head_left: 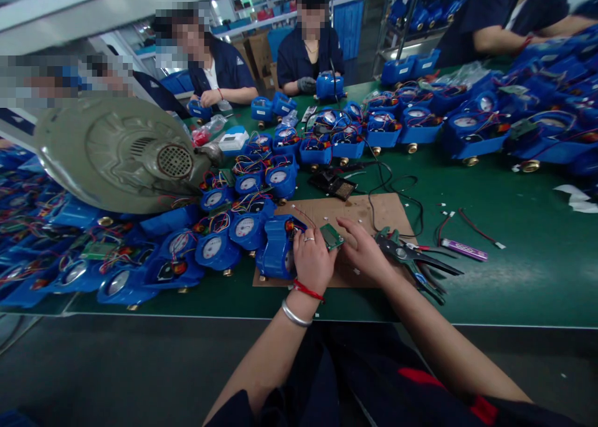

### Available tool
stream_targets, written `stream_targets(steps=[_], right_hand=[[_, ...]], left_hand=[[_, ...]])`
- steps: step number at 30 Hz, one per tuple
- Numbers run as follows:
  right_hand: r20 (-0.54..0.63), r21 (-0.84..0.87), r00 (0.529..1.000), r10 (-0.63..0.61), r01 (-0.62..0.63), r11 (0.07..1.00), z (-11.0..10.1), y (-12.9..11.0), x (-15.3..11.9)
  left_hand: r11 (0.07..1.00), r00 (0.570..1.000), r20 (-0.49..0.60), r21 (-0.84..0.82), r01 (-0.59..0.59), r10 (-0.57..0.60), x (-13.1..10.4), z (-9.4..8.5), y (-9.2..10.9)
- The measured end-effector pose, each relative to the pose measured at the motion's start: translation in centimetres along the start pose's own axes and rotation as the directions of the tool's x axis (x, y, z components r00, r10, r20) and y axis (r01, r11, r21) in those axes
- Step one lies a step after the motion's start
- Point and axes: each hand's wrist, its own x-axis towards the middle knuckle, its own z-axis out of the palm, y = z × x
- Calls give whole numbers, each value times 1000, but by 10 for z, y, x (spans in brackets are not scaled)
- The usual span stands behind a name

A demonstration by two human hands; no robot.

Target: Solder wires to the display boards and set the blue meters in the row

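Note:
My left hand point(313, 259), with a ring, a red cord and a silver bangle, is closed at the left edge of a small green circuit board point(331, 236) with a display. My right hand point(363, 250) is beside the board's right side, its fingers apart; whether a fingertip touches the board is unclear. Against my left hand stands a blue water meter housing point(275, 252), tipped on its side, with wires at its top. Both hands are over a brown cardboard sheet point(387, 212).
Pliers point(411, 255) lie right of my right hand, near a purple battery point(465, 250) and loose red-black leads. A soldering iron stand point(334, 184) and black cable lie behind. Several blue meters point(212, 249) crowd the left around a large green fan point(116, 153). Co-workers sit opposite.

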Motion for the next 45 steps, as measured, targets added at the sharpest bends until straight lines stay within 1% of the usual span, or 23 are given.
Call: stream_targets(steps=[1, 2, 5, 8, 11, 14, 16, 17, 18, 20, 22, 24, 26, 28, 31, 33, 35, 37, 38, 39, 40, 42, 45], right_hand=[[-44, -14, 999, -31, 30, 999, 2, -3, -2], [-51, -28, 996, -76, 74, 997, 4, -6, -4], [39, -47, 983, -181, 183, 982, 12, -8, -6], [48, -53, 985, -169, 171, 984, 18, -3, -6], [43, -48, 983, -178, 180, 983, 20, 1, -7], [33, -46, 982, -185, 186, 981, 21, 2, -7], [22, -52, 983, -182, 183, 982, 22, 2, -8], [18, -55, 983, -182, 183, 982, 23, 2, -8], [18, -60, 983, -181, 181, 982, 24, 2, -8], [18, -66, 984, -179, 179, 982, 24, 3, -9], [21, -72, 984, -175, 176, 982, 24, 4, -9], [26, -79, 984, -174, 176, 981, 24, 4, -8], [39, -92, 984, -176, 179, 980, 24, 4, -8], [47, -112, 984, -174, 178, 978, 23, 1, -9], [31, -134, 987, -158, 161, 978, 17, -8, -10], [-9, -135, 992, -128, 126, 983, 10, -12, -7], [-92, -100, 995, -46, 37, 994, 0, -10, 5], [-194, 42, 973, 125, -119, 992, -8, -1, 29], [-219, 159, 946, 239, -207, 965, -11, 5, 45], [-203, 292, 910, 361, -296, 909, -13, 12, 62], [-162, 431, 862, 481, -377, 820, -14, 20, 81], [-104, 514, 825, 555, -433, 740, -12, 33, 116], [-60, 565, 796, 603, -471, 677, -4, 47, 157]], left_hand=[[1000, 1000, 6, -7, -5, 5, 0, 3, 0], [1000, 1000, 11, -13, -9, 10, 0, 5, -1], [999, 999, 14, -37, -30, 30, 1, 5, -3], [994, 997, 2, -77, -76, 77, -6, -2, -5], [986, 994, -44, -125, -108, 103, -26, -9, -7], [975, 993, -122, -222, -35, 8, -53, -6, -7], [921, 992, -65, -382, 79, -112, -66, 2, -7], [857, 984, 12, -489, 161, -178, -70, 7, -6], [759, 965, 109, -600, 255, -237, -71, 12, -5], [481, 902, 299, -769, 421, -311, -68, 21, -4], [224, 850, 410, -841, 493, -332, -62, 25, -3], [78, 824, 455, -859, 506, -338, -56, 26, -3], [24, 811, 476, -858, 513, -340, -52, 23, -5], [37, 806, 481, -851, 524, -345, -50, 19, -7], [125, 806, 461, -836, 535, -371, -48, 15, -12], [174, 811, 445, -826, 535, -381, -48, 14, -14], [239, 827, 418, -818, 523, -377, -49, 14, -16], [354, 860, 357, -801, 483, -365, -51, 14, -17], [426, 880, 315, -783, 453, -355, -51, 14, -17], [499, 900, 270, -759, 418, -342, -52, 13, -17], [564, 916, 229, -730, 385, -328, -52, 12, -18], [656, 937, 177, -674, 339, -302, -52, 10, -17], [704, 945, 161, -634, 321, -286, -51, 6, -17]])
